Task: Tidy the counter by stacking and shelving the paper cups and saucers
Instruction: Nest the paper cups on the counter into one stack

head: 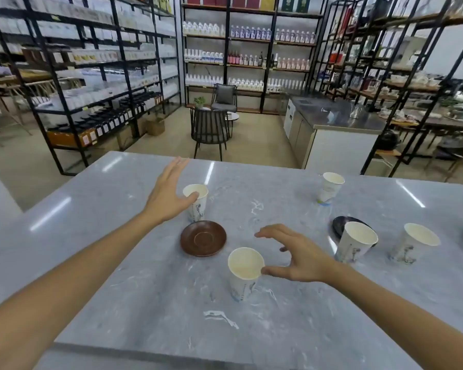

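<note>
Five paper cups (246,273) with unreadable print; left hand (169,194), right hand (297,256) spread.

5 upright paper cups (246,273), brown saucer (203,238), black saucer (340,225) on counter (150,303).

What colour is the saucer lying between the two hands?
Reddish brown, like wood: the saucer, seen clearly in the head view.

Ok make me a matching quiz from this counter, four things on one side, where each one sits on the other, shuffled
Things:
1. brown saucer
2. black saucer
3. left hand
4. right hand

Places:
A. thumb at the nearest cup's rim
B. partly hidden behind a cup
C. lying bare between two cups
D. thumb at the rim of the far left cup

Pairs: 1-C, 2-B, 3-D, 4-A
</note>
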Available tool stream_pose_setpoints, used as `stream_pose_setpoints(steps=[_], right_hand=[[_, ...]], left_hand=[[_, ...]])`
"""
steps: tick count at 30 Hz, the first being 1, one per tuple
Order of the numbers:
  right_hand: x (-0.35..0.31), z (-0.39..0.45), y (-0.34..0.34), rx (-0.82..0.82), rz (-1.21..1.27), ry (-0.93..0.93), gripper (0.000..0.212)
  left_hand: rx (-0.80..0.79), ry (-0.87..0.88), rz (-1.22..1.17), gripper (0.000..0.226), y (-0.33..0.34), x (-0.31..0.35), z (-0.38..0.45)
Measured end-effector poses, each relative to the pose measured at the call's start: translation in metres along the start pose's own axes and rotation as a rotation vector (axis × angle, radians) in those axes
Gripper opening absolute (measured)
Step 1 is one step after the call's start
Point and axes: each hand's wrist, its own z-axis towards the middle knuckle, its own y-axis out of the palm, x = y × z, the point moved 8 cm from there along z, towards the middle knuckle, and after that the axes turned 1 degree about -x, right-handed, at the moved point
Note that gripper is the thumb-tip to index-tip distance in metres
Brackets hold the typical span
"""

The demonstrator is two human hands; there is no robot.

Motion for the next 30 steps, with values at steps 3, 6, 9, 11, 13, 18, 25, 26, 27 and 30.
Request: stream_pose_setpoints(steps=[3, 6, 9, 11, 13, 18, 25, 26, 27, 30], right_hand=[[0.008, -0.002, 0.017, -0.053, 0.003, 0.032, 0.072], [0.021, -0.004, 0.033, -0.056, 0.014, 0.058, 0.066], [0.034, -0.001, 0.041, -0.060, 0.011, 0.082, 0.049], [0.039, 0.004, 0.044, -0.058, 0.013, 0.075, 0.039], [0.044, 0.009, 0.046, -0.049, 0.019, 0.077, 0.031], [0.057, 0.028, 0.044, -0.020, 0.045, 0.101, 0.023], [0.069, 0.050, 0.050, 0.032, 0.030, 0.163, 0.020], [0.070, 0.052, 0.052, 0.037, 0.036, 0.170, 0.021], [0.070, 0.053, 0.053, 0.043, 0.043, 0.177, 0.020], [0.073, 0.057, 0.057, 0.064, 0.058, 0.207, 0.019]], left_hand=[[0.006, -0.122, -0.126, 0.097, 0.018, -0.024, -0.004], [-0.011, -0.238, -0.187, 0.103, 0.041, -0.049, -0.009], [-0.033, -0.341, -0.250, 0.106, 0.061, -0.071, -0.004], [-0.063, -0.406, -0.328, 0.110, 0.078, -0.088, 0.000], [-0.113, -0.442, -0.414, 0.115, 0.095, -0.103, 0.003], [-0.190, -0.480, -0.524, 0.106, 0.131, -0.132, 0.011], [-0.154, -0.563, -0.560, 0.122, 0.162, -0.164, 0.016], [-0.143, -0.563, -0.560, 0.119, 0.164, -0.167, 0.018], [-0.126, -0.562, -0.559, 0.114, 0.167, -0.170, 0.019], [-0.060, -0.561, -0.549, 0.101, 0.170, -0.180, 0.025]])
